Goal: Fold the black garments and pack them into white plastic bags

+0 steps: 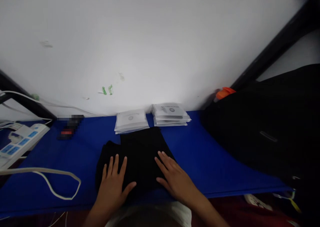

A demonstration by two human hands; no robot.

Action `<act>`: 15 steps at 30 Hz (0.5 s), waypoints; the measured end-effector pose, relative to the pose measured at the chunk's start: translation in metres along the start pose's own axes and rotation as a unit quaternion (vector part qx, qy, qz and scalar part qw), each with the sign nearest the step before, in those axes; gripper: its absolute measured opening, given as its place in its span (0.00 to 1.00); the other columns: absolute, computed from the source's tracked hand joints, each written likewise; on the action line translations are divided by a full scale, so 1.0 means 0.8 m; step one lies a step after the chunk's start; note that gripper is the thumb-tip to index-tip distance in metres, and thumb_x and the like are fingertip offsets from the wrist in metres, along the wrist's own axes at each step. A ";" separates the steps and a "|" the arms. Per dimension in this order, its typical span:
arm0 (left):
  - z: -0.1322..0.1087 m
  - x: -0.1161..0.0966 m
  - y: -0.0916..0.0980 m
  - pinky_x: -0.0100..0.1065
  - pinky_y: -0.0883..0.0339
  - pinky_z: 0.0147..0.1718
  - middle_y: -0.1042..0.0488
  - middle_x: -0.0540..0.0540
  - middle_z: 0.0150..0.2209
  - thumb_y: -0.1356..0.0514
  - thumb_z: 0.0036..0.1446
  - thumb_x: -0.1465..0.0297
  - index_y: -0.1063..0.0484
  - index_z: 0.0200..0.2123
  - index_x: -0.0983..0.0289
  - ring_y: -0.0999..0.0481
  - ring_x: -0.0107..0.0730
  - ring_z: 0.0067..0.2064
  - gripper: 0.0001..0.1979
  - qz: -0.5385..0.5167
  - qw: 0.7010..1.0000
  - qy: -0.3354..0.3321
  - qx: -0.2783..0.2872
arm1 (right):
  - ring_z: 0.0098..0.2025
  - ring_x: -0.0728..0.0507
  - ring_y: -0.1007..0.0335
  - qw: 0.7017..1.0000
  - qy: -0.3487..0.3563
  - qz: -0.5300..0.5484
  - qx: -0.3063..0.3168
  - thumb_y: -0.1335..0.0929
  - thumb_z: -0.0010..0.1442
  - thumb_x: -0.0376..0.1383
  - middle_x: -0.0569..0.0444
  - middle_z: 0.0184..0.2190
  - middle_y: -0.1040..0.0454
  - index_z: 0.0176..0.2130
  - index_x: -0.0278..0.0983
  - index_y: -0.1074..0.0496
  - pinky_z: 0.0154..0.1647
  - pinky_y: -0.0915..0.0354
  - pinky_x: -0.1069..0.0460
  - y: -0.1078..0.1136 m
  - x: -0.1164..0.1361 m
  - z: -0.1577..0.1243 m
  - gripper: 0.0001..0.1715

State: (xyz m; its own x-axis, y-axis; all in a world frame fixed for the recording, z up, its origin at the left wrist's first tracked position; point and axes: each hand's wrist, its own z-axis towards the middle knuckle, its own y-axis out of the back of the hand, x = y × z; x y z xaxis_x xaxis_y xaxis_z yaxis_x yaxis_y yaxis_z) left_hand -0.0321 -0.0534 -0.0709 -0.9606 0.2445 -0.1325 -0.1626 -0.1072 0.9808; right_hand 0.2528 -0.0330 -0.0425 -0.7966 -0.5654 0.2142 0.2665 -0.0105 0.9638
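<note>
A folded black cloth garment [140, 153] lies on the blue table surface [190, 153] in front of me; its exact kind cannot be made out. My left hand [112, 183] rests flat on its left part, fingers spread. On the right part lies my right hand [173, 177], palm down with the fingers stretched out. Just behind the garment sit two stacks of pale flat packets, the left stack [131, 120] close to its far edge and the right stack [171, 113] somewhat taller.
A white power strip [23, 143] with cables sits at the left, and a loose white cable [57, 195] loops over the front left. Behind it lies a blurred dark object [71, 127]. A large black bag-like bulk [262, 133] fills the right side, with something orange [225, 92] behind it.
</note>
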 end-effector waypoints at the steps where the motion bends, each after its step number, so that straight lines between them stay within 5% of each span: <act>1: -0.004 -0.001 -0.006 0.64 0.47 0.58 0.48 0.69 0.68 0.48 0.60 0.46 0.50 0.68 0.60 0.49 0.64 0.68 0.40 0.012 1.000 -0.005 -0.007 | 0.68 0.33 0.49 1.000 -0.001 -0.006 -0.002 0.34 0.65 0.42 0.40 0.67 0.46 0.67 0.37 0.47 0.61 0.37 0.37 -0.009 -0.001 -0.008 0.36; 5: -0.009 0.000 -0.013 0.62 0.47 0.59 0.51 0.67 0.69 0.48 0.61 0.48 0.57 0.70 0.58 0.49 0.61 0.68 0.40 0.031 0.998 -0.041 -0.025 | 0.68 0.35 0.50 1.000 -0.022 -0.007 -0.016 0.37 0.67 0.45 0.43 0.68 0.47 0.69 0.40 0.53 0.62 0.39 0.35 -0.025 0.000 -0.035 0.37; 8: -0.002 0.004 -0.007 0.61 0.46 0.59 0.52 0.66 0.70 0.48 0.61 0.48 0.59 0.70 0.57 0.49 0.60 0.68 0.41 0.025 0.997 -0.067 -0.020 | 0.64 0.33 0.41 0.998 -0.042 0.017 -0.046 0.36 0.66 0.46 0.41 0.64 0.39 0.67 0.39 0.46 0.59 0.36 0.34 -0.016 -0.003 -0.036 0.35; 11: 0.009 0.006 -0.003 0.60 0.47 0.59 0.53 0.65 0.70 0.48 0.61 0.48 0.60 0.70 0.57 0.49 0.59 0.68 0.41 0.016 0.996 -0.091 -0.005 | 0.59 0.35 0.34 0.990 -0.072 0.037 -0.111 0.37 0.67 0.42 0.42 0.59 0.32 0.62 0.39 0.38 0.56 0.33 0.37 0.006 -0.025 -0.009 0.27; 15: 0.018 0.007 0.000 0.59 0.48 0.60 0.54 0.63 0.70 0.48 0.62 0.48 0.60 0.70 0.56 0.50 0.57 0.69 0.41 0.006 0.995 -0.101 0.005 | 0.61 0.32 0.39 0.972 -0.088 -0.034 -0.217 0.40 0.66 0.35 0.39 0.61 0.36 0.64 0.35 0.41 0.59 0.38 0.36 0.039 -0.092 0.062 0.28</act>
State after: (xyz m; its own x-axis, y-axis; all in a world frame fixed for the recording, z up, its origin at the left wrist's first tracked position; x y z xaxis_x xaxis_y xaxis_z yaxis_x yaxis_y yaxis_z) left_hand -0.0343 -0.0383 -0.0699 -0.8971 0.4325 -0.0905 -0.1483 -0.1018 0.9837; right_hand 0.2930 0.0491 -0.0205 -0.8906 -0.4018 0.2130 0.3835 -0.4116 0.8268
